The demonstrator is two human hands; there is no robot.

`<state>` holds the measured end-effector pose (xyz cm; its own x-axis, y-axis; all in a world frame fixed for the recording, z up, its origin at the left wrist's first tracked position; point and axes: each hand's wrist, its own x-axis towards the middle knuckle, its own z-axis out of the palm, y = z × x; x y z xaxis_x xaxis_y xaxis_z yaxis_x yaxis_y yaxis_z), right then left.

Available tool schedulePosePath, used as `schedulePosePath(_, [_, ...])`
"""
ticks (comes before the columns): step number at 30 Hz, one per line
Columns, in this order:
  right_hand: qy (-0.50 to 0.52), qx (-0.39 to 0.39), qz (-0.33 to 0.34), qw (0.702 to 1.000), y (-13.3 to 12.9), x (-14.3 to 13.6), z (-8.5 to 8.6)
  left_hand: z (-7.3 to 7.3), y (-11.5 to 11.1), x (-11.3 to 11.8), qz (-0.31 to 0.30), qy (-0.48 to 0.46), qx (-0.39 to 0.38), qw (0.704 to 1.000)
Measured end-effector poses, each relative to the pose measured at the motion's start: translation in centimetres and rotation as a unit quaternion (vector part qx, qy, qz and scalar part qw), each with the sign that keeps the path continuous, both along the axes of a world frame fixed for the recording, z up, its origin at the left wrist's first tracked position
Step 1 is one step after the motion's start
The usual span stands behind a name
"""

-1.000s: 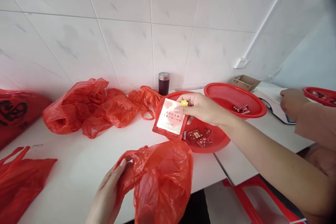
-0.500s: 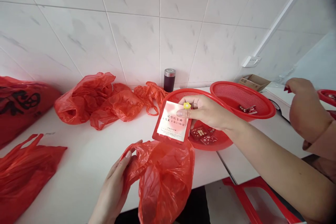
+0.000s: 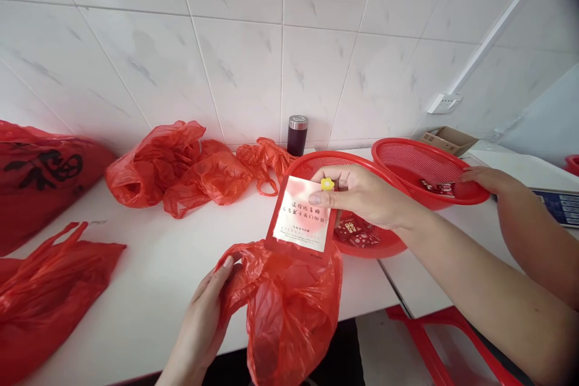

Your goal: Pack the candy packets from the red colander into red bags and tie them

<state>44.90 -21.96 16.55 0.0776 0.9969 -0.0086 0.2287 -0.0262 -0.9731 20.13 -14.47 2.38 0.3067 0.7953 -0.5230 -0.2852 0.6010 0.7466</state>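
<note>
My left hand (image 3: 205,313) is closed on the edge of a thin red plastic bag (image 3: 296,313), which hangs over the table's front edge. Between the thumb and fingers of my right hand (image 3: 364,196) is a flat red packet (image 3: 299,217) with a pale printed front. A small yellow flower (image 3: 327,184) shows at those fingers; whether it is worn or held, I cannot tell. The packet is tilted above the bag's mouth, its lower edge close to the plastic. Behind my right hand, a red basket (image 3: 312,160) holds several small dark red packets (image 3: 355,228).
Crumpled red bags (image 3: 154,163) lie along the wall, near a dark tumbler (image 3: 297,136). At left are another red bag (image 3: 54,289) and a large printed one (image 3: 40,187). A co-worker's hand (image 3: 484,181) reaches into a second red basket (image 3: 393,148). A red stool (image 3: 425,344) stands below.
The co-worker's hand has come down into the second basket. My hands keep hold of the bag and the packet, with hardly any movement; the view has shifted slightly.
</note>
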Motion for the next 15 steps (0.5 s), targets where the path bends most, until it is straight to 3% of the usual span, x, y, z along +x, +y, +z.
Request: schedulePosePath(15, [0.017,0.000,0.016,1.000,0.1,0.1,-1.8,-0.3,0.3,-0.6,-0.012,-0.088,-0.035,0.995])
